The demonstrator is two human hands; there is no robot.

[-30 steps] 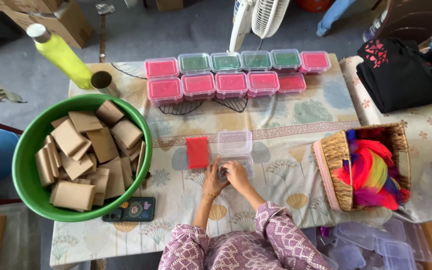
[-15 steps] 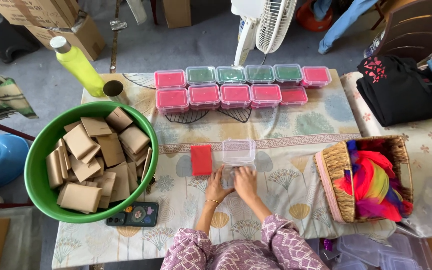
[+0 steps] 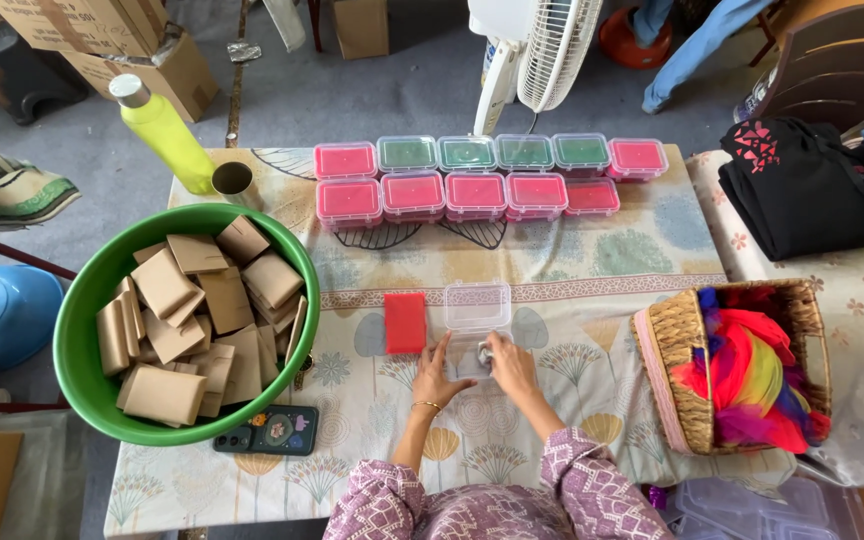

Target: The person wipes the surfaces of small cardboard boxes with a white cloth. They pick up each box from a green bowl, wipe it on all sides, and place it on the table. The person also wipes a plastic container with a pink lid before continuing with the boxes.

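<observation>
The clear plastic box [image 3: 476, 318] sits open at the centre of the frame on the patterned tablecloth [image 3: 592, 262], its lid tipped up toward the top of the picture. The left hand [image 3: 437, 375] rests at the box's lower left edge, fingers spread and loosely curled against it. The right hand [image 3: 512, 366] is at the lower right edge, fingers bent around a small item that is too small to make out. Just left of the box lies a red rectangular block [image 3: 405, 322], apart from the hands. Higher in the frame stand two rows of closed small boxes [image 3: 472, 180] with red and green contents. At left, a green basin [image 3: 92, 330] holds brown paper packets [image 3: 192, 320]; a phone [image 3: 266, 431] lies just below it. At right sits a wicker basket [image 3: 672, 370] of bright cloth.
</observation>
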